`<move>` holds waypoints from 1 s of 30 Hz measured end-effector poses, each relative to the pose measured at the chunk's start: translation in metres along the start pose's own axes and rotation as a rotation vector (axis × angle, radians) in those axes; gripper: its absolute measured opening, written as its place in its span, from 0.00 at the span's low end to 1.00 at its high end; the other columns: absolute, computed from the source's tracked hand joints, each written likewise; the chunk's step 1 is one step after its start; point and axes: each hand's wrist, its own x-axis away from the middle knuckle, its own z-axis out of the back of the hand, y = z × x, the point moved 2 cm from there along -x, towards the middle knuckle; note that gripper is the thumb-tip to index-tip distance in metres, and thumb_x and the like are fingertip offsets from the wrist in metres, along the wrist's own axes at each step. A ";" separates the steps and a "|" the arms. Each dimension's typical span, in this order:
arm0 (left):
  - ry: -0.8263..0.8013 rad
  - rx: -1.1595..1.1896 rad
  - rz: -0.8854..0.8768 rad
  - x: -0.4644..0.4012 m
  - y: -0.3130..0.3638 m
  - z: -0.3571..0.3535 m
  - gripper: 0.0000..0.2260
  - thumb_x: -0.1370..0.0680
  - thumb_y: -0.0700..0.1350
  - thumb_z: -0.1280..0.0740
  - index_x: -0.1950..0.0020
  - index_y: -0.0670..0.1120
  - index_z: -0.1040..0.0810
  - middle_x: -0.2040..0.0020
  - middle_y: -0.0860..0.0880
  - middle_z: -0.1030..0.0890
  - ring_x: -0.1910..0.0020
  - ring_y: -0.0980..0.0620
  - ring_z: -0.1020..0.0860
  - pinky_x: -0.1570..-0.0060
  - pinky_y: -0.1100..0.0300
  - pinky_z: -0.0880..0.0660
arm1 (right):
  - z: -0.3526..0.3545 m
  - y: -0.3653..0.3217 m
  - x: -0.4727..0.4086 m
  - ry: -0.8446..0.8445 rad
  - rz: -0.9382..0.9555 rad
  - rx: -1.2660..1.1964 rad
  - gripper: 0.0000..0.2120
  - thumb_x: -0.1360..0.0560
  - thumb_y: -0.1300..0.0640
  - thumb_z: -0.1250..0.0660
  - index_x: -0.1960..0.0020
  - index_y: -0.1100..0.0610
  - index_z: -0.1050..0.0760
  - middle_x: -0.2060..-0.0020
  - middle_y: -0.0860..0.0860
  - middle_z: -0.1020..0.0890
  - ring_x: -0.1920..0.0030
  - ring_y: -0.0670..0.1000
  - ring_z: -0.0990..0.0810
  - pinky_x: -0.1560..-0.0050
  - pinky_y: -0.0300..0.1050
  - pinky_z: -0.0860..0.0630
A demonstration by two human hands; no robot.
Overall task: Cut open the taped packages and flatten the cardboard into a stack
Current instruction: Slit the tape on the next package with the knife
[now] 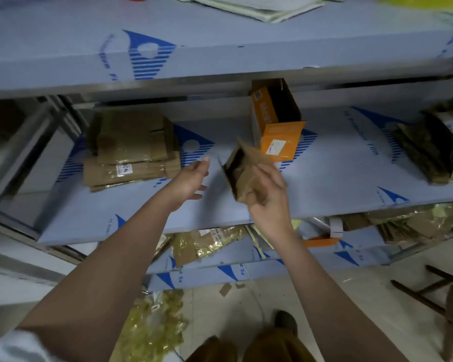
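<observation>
Brown cardboard box [246, 176], small and opened at its dark upper-left end, held tilted above the middle shelf [338, 178] of a metal rack whose boards wear blue-printed protective film. Head view: right hand [268, 202] grasps the box from below, fingers and thumb curled round its lower end; left hand [191, 178] hovers just left of the box, apart from it, fingers loosely extended and holding nothing. Stack of flattened cardboard [132, 150], bound with glossy tape and bearing a white label, lies on the same shelf to the left. Orange carton [275, 121], open-topped, stands behind the held box. Dark crumpled packages [434, 145] rest at the shelf's right end. Lower shelf [324, 259] carries further taped cardboard [204, 244]; yellowish tape scraps [152, 325] lie on the floor by the person's shoe [285, 322]
</observation>
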 end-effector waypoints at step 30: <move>0.217 0.081 0.034 0.005 -0.060 0.027 0.15 0.29 0.29 0.28 0.49 0.46 0.22 0.39 0.44 0.24 0.42 0.43 0.23 0.44 0.45 0.22 | -0.045 0.035 -0.035 -0.344 -0.325 -0.214 0.18 0.28 0.53 0.25 0.52 0.42 0.34 0.48 0.51 0.26 0.48 0.50 0.24 0.54 0.40 0.25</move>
